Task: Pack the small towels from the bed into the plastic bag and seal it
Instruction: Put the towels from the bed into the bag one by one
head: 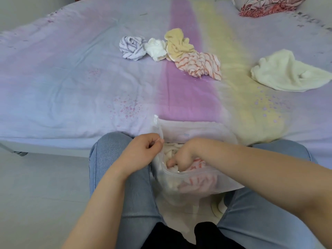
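Observation:
A clear plastic bag (194, 132) stands open between my knees at the bed's edge. My left hand (143, 150) pinches its left rim. My right hand (181, 157) is pushed down inside the bag, fingers closed on a pink-striped towel (199, 163) next to a cream towel (170, 148). On the bed lie a purple-striped towel (132, 48), a white towel (156, 49), a yellow towel (177, 45), an orange-striped towel (201, 66) and, far right, a pale cream towel (287, 72).
The bed (71, 78) has a pastel lilac, pink and yellow sheet. A red floral pillow (265, 6) sits at the far right corner. My knees in blue jeans (111, 159) press against the bed edge. Grey floor (36, 186) lies at left.

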The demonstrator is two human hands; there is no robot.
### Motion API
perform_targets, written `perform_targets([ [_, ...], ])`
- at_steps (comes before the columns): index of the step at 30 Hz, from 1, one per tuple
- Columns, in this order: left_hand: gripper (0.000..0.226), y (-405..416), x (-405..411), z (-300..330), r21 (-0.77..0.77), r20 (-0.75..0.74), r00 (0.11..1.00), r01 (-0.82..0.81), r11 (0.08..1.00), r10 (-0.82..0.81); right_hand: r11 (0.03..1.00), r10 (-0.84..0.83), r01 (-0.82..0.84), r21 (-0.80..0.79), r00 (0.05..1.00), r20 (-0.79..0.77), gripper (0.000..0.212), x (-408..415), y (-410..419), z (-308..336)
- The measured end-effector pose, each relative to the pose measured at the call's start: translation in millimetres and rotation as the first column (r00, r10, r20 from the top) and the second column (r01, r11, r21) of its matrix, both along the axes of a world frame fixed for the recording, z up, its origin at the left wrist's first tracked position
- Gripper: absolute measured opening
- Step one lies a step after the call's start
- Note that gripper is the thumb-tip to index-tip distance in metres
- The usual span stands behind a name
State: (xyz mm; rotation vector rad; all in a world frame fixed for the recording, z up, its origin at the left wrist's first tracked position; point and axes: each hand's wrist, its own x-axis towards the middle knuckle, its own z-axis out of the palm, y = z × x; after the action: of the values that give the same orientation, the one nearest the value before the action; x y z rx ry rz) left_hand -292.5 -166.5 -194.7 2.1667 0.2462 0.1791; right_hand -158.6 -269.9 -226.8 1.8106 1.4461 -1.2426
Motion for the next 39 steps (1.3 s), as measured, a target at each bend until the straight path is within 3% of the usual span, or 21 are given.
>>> perform_targets([
  [5, 0.041, 2, 14, 1, 0.073, -0.030, 0.999, -0.033, 0.997, 0.035, 0.976, -0.213, 0.218, 0.023, 0.967, -0.143, 0.052, 19, -5, 6],
  [8, 0.039, -1, 28, 1, 0.134, -0.057, 0.997, -0.039, 0.990, 0.047, 0.924, -0.307, 0.331, 0.192, 0.941, -0.142, 0.046, 34, -29, 45],
  [10, 0.038, -5, 38, 1, 0.161, -0.069, 0.996, -0.047, 0.986, 0.059, 0.807, -0.426, 0.478, 0.347, 0.878, -0.217, 0.037, 42, -53, 63],
  [12, 0.038, -11, 46, 0, 0.165, -0.056, 0.994, -0.082, 0.983, 0.093, 0.532, -0.573, 0.697, 0.480, 0.714, -0.402, 0.030, 46, -77, 66],
  [14, 0.039, -17, 52, -3, 0.122, -0.036, 0.991, -0.120, 0.985, 0.125, 0.135, -0.632, 0.799, 0.586, 0.525, -0.570, 0.026, 51, -95, 59],
  [16, 0.038, -25, 56, -5, 0.069, -0.037, 0.988, -0.144, 0.987, 0.147, -0.192, -0.630, 0.714, 0.674, 0.437, -0.642, 0.025, 64, -109, 50],
  [18, 0.035, -32, 62, -4, 0.048, -0.048, 0.985, -0.166, 0.985, 0.168, -0.326, -0.677, 0.560, 0.761, 0.423, -0.602, 0.024, 85, -120, 42],
  [21, 0.032, -42, 79, 3, 0.067, -0.086, 0.973, -0.207, 0.976, 0.212, -0.219, -0.841, 0.363, 0.906, 0.400, -0.364, 0.024, 130, -135, 32],
  [25, 0.030, -50, 101, 10, 0.136, -0.169, 0.965, -0.179, 0.974, 0.200, 0.010, -0.960, 0.413, 0.911, 0.259, -0.107, 0.036, 182, -151, 28],
  [29, 0.031, -54, 112, 8, 0.167, -0.189, 0.965, -0.153, 0.974, 0.184, 0.207, -0.969, 0.389, 0.898, 0.211, 0.131, 0.044, 223, -167, 30],
  [32, 0.031, -55, 115, 7, 0.173, -0.193, 0.962, -0.162, 0.972, 0.195, 0.184, -0.979, 0.512, 0.839, 0.170, 0.111, 0.061, 246, -179, 36],
  [35, 0.031, -54, 116, 6, 0.164, -0.202, 0.959, -0.167, 0.972, 0.199, 0.208, -0.970, 0.576, 0.791, 0.224, 0.092, 0.067, 257, -186, 38],
  [37, 0.032, -54, 115, 6, 0.155, -0.198, 0.960, -0.169, 0.973, 0.198, 0.220, -0.960, 0.520, 0.826, 0.268, 0.088, 0.061, 252, -187, 36],
  [39, 0.033, -55, 112, 7, 0.156, -0.187, 0.963, -0.166, 0.974, 0.194, 0.138, -0.953, 0.451, 0.882, 0.302, -0.005, 0.047, 238, -188, 33],
])
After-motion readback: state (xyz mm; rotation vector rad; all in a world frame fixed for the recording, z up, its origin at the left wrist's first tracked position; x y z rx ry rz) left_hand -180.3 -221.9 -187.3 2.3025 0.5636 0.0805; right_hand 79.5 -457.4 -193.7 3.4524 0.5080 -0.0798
